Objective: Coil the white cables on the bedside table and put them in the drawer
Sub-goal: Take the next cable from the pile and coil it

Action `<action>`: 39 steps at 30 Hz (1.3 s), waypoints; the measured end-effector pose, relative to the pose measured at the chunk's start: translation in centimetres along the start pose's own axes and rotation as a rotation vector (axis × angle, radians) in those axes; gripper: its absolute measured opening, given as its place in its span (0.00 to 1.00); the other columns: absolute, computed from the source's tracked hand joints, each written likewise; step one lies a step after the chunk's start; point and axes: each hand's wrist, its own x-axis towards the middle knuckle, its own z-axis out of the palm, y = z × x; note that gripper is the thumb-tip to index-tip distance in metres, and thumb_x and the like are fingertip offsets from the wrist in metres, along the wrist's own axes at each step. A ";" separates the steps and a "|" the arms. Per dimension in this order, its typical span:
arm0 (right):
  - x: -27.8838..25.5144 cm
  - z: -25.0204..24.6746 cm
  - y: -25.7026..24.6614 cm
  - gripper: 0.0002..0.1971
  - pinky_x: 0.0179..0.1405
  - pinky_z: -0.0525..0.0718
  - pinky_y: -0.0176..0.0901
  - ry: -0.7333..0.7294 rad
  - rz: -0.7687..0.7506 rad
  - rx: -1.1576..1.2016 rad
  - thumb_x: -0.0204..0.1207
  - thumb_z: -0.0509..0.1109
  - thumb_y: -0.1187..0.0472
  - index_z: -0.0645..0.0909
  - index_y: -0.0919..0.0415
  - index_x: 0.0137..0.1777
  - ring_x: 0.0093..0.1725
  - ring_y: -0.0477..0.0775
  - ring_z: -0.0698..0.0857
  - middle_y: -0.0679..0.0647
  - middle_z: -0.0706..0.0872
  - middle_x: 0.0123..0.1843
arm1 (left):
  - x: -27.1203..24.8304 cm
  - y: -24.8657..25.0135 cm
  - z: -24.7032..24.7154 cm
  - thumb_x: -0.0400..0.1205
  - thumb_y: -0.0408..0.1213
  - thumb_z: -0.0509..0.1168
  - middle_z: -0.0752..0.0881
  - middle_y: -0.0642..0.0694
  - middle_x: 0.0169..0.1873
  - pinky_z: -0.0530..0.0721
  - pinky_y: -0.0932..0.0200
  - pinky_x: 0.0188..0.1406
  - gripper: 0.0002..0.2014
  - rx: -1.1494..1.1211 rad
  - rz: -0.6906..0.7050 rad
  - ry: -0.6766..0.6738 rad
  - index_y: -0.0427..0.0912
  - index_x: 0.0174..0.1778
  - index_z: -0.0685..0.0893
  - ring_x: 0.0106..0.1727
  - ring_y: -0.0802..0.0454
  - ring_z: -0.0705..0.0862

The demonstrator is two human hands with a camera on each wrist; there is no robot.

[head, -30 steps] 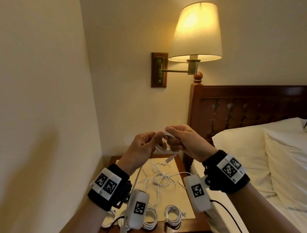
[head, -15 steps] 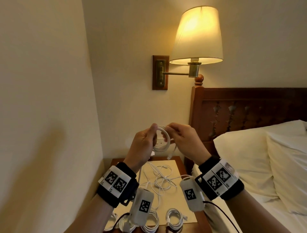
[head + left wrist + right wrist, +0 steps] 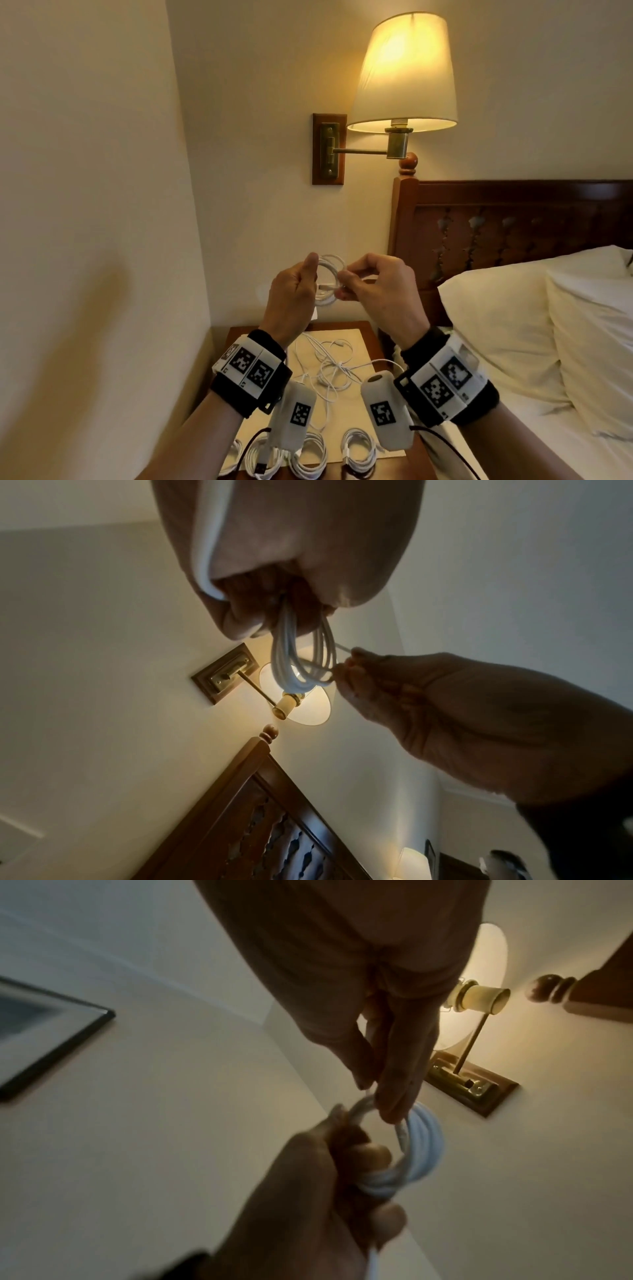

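Above the bench (image 3: 368, 330), the left hand (image 3: 291, 294) grips a coiled white cable (image 3: 329, 279) while the right hand's (image 3: 380, 287) fingers (image 3: 346, 275) pinch its loose strand. Loose cables (image 3: 334, 371) and finished coils (image 3: 358, 452) lie below.

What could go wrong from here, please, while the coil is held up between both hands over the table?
1. The left hand grips only one side of the coil while the right hand pinches a strand; a slip could let the loops spring open.
2. A dropped coil would likely land in the loose cables on the table and snag.
3. Finished coils sit at the front edge and could be knocked off by a wrist.
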 end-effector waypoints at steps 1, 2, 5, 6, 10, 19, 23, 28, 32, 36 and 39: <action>-0.2 0.4 0.4 0.05 0.40 0.92 0.46 0.010 -0.045 -0.080 0.75 0.76 0.62 0.85 0.63 0.45 0.33 0.48 0.91 0.53 0.89 0.38 | 0.0 0.2 -0.1 0.89 0.48 0.52 0.68 0.51 0.21 0.65 0.63 0.25 0.24 -0.014 -0.004 -0.003 0.46 0.26 0.69 0.23 0.58 0.64; -0.4 0.7 0.8 0.06 0.38 0.91 0.46 0.022 -0.096 -0.172 0.73 0.78 0.59 0.85 0.60 0.42 0.32 0.46 0.90 0.49 0.89 0.36 | -0.1 0.4 -0.2 0.89 0.48 0.52 0.68 0.51 0.21 0.65 0.66 0.24 0.24 -0.035 -0.014 -0.009 0.45 0.26 0.69 0.22 0.58 0.63; -0.2 1.3 1.8 0.10 0.34 0.85 0.44 0.093 -0.210 -0.401 0.70 0.81 0.53 0.82 0.54 0.36 0.32 0.42 0.83 0.43 0.85 0.32 | -0.5 0.9 -0.4 0.89 0.49 0.51 0.66 0.52 0.20 0.64 0.69 0.21 0.24 -0.115 -0.095 -0.036 0.44 0.26 0.68 0.21 0.59 0.62; 0.0 1.3 2.0 0.12 0.33 0.83 0.45 0.127 -0.224 -0.421 0.69 0.81 0.52 0.80 0.54 0.36 0.32 0.43 0.80 0.43 0.83 0.32 | -0.6 1.0 -0.4 0.89 0.50 0.51 0.66 0.52 0.20 0.64 0.67 0.20 0.24 -0.156 -0.129 -0.043 0.45 0.26 0.68 0.20 0.59 0.62; 0.7 1.8 2.4 0.13 0.45 0.87 0.48 0.116 -0.230 -0.206 0.70 0.79 0.61 0.75 0.55 0.43 0.42 0.49 0.84 0.48 0.84 0.42 | -0.9 1.5 -0.6 0.88 0.53 0.52 0.66 0.50 0.23 0.63 0.63 0.22 0.24 -0.238 -0.192 -0.062 0.46 0.27 0.70 0.22 0.57 0.63; 0.2 0.2 2.1 0.20 0.64 0.85 0.50 -0.356 -0.141 0.111 0.72 0.75 0.74 0.72 0.61 0.58 0.56 0.53 0.89 0.56 0.88 0.52 | -0.5 1.1 -1.3 0.88 0.54 0.52 0.68 0.54 0.18 0.64 0.61 0.23 0.24 -0.280 -0.261 -0.015 0.46 0.28 0.70 0.19 0.58 0.65; 0.1 0.1 2.3 0.25 0.59 0.87 0.47 -0.359 -0.187 -0.067 0.70 0.77 0.74 0.68 0.55 0.58 0.52 0.53 0.88 0.56 0.87 0.51 | -1.0 1.2 -0.8 0.88 0.54 0.52 0.68 0.54 0.19 0.65 0.63 0.23 0.23 -0.332 -0.312 -0.024 0.46 0.29 0.71 0.19 0.59 0.65; -0.3 0.2 2.8 0.28 0.51 0.90 0.46 -0.312 -0.181 -0.055 0.69 0.77 0.75 0.67 0.52 0.59 0.47 0.56 0.89 0.58 0.86 0.49 | -1.1 1.5 -0.6 0.89 0.52 0.50 0.68 0.56 0.18 0.65 0.65 0.21 0.24 -0.381 -0.309 -0.038 0.47 0.27 0.70 0.18 0.60 0.65; -0.5 -0.5 3.7 0.27 0.50 0.90 0.46 -0.332 -0.120 -0.031 0.72 0.74 0.76 0.74 0.49 0.64 0.46 0.55 0.88 0.57 0.85 0.50 | -0.9 1.4 -1.1 0.89 0.50 0.51 0.63 0.55 0.19 0.60 0.64 0.20 0.24 -0.416 -0.282 -0.020 0.49 0.25 0.66 0.20 0.58 0.58; -0.7 -1.1 4.6 0.15 0.52 0.87 0.40 -0.398 -0.167 -0.102 0.76 0.73 0.73 0.87 0.55 0.58 0.48 0.47 0.89 0.50 0.91 0.46 | -0.5 1.7 -1.2 0.89 0.48 0.52 0.63 0.56 0.18 0.61 0.62 0.22 0.25 -0.399 -0.259 -0.017 0.49 0.23 0.65 0.20 0.58 0.58; -0.5 -1.6 4.6 0.12 0.47 0.86 0.38 -0.478 -0.082 -0.059 0.76 0.73 0.73 0.87 0.59 0.55 0.45 0.45 0.88 0.51 0.91 0.45 | -0.4 1.6 -0.9 0.89 0.48 0.52 0.63 0.55 0.18 0.61 0.62 0.24 0.25 -0.406 -0.266 -0.017 0.49 0.24 0.65 0.20 0.58 0.59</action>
